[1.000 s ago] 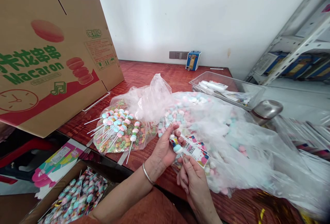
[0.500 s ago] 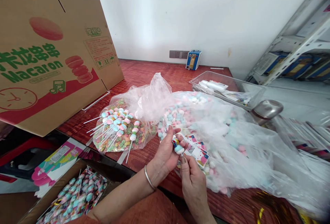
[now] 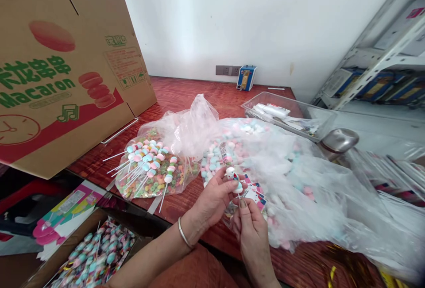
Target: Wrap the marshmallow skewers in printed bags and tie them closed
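Observation:
A marshmallow skewer [image 3: 237,186] in a clear printed wrapper is between my two hands, above the table's front part. My left hand [image 3: 217,197] has its thumb and fingers closed around the marshmallows, with a silver bangle at the wrist. Below them, my right hand [image 3: 251,226] pinches the white stick. The wrapper's loose end [image 3: 226,153] points up and away past the left fingers. Just behind the hands are printed cards [image 3: 255,190], partly covered by the fingers. Finished-looking marshmallow skewers [image 3: 149,157] lie on a bag of coloured cereal rings [image 3: 181,182] to the left.
A large bag of marshmallows [image 3: 212,159] spreads rightward. Behind it stand a clear plastic tray [image 3: 318,124] and a metal scoop or bowl [image 3: 340,140]. A big carton [image 3: 83,58] is at left; an open box of wrapped skewers [image 3: 96,248] sits below the table edge.
Left fingers have shifted on the skewer, and the wrapper's loose end now stands up more plainly above them. Both hands sit slightly further right; the view has turned slightly.

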`<state>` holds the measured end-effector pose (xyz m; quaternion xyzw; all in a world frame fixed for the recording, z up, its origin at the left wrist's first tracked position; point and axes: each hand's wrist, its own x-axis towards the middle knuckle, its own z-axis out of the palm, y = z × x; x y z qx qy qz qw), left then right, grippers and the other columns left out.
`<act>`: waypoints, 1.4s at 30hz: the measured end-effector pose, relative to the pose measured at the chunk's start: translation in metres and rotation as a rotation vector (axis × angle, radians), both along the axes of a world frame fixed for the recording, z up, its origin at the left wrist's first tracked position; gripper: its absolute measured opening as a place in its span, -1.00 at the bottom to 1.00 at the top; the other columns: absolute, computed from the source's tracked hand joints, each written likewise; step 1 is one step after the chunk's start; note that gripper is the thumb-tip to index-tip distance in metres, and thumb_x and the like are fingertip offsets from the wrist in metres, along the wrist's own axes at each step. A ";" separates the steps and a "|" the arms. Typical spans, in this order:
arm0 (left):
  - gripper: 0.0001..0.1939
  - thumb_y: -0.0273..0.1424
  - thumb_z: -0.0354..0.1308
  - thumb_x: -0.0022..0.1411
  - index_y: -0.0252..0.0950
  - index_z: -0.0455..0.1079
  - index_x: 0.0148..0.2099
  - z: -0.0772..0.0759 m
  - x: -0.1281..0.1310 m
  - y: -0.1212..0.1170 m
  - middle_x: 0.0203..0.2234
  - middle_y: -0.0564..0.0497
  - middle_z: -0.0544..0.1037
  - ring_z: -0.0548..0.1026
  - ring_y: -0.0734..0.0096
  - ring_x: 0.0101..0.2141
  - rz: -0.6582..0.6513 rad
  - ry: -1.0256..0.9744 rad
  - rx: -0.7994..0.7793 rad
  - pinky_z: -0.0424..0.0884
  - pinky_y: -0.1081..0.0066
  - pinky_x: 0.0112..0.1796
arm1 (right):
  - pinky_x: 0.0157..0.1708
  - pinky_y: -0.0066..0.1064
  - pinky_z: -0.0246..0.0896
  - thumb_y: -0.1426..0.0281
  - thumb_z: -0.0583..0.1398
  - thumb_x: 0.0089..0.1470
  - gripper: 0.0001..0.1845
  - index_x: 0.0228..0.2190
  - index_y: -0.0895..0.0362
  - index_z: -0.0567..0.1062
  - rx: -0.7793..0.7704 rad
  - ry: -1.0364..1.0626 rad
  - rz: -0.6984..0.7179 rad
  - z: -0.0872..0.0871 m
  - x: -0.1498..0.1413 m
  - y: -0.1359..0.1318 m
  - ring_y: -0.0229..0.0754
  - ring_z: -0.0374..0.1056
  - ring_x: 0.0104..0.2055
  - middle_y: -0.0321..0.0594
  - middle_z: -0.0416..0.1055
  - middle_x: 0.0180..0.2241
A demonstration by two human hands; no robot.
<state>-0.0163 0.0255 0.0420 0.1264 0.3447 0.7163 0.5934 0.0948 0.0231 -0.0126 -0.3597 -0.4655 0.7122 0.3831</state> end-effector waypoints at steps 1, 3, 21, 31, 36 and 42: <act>-0.64 -0.44 0.37 0.07 -0.29 0.41 -0.07 -0.001 0.002 -0.002 -0.16 -0.09 0.56 0.56 0.35 -0.25 -0.018 0.046 0.004 0.41 0.48 -0.32 | -0.69 -0.53 -0.21 -0.01 0.15 0.18 -0.61 -0.37 0.06 0.33 -0.018 0.015 -0.008 0.000 -0.001 0.000 -0.36 -0.17 -0.65 -0.53 -0.05 -0.65; -0.65 -0.43 0.36 0.08 -0.28 0.44 -0.06 -0.005 0.006 -0.004 -0.12 -0.12 0.56 0.56 0.31 -0.19 -0.018 0.111 -0.003 0.42 0.45 -0.25 | -0.71 -0.54 -0.22 -0.02 0.15 0.18 -0.60 -0.38 0.06 0.32 -0.036 0.024 -0.003 0.001 -0.002 0.000 -0.37 -0.19 -0.67 -0.54 -0.05 -0.67; -0.64 -0.36 0.30 0.14 -0.25 0.48 0.02 -0.010 0.005 -0.006 -0.25 -0.04 0.57 0.47 0.46 -0.39 -0.056 0.394 -0.052 0.35 0.55 -0.41 | -0.27 -0.38 0.27 0.26 0.11 0.29 -0.79 -0.23 0.10 0.49 0.840 -0.557 -0.246 0.016 0.022 0.023 -0.15 0.38 -0.27 -0.20 0.46 -0.30; -0.53 -0.59 0.23 -0.02 -0.17 0.54 -0.02 -0.007 0.012 -0.007 -0.31 0.02 0.59 0.48 0.26 -0.22 -0.010 0.220 -0.090 0.41 0.46 -0.27 | -0.19 -0.23 0.19 0.44 0.17 0.26 -0.85 -0.14 0.22 0.48 1.465 -0.895 -0.355 0.026 0.026 0.041 -0.05 0.38 -0.24 -0.07 0.50 -0.30; -0.52 -0.62 0.23 -0.04 -0.18 0.56 -0.04 0.002 0.013 -0.006 -0.30 0.03 0.59 0.45 0.24 -0.12 -0.004 0.437 -0.147 0.40 0.47 -0.18 | -0.17 -0.22 0.15 0.48 0.16 0.27 -0.88 -0.15 0.21 0.46 1.548 -0.886 -0.308 0.029 0.028 0.043 -0.11 0.39 -0.26 -0.10 0.52 -0.32; -0.51 -0.54 0.22 0.07 -0.20 0.49 0.09 -0.001 0.012 -0.006 -0.21 0.06 0.60 0.46 0.35 -0.18 -0.038 0.615 -0.135 0.34 0.49 -0.09 | -0.17 -0.24 0.12 0.48 0.12 0.28 -0.92 -0.25 0.16 0.43 1.532 -0.858 -0.272 0.031 0.026 0.046 -0.14 0.35 -0.30 -0.17 0.49 -0.39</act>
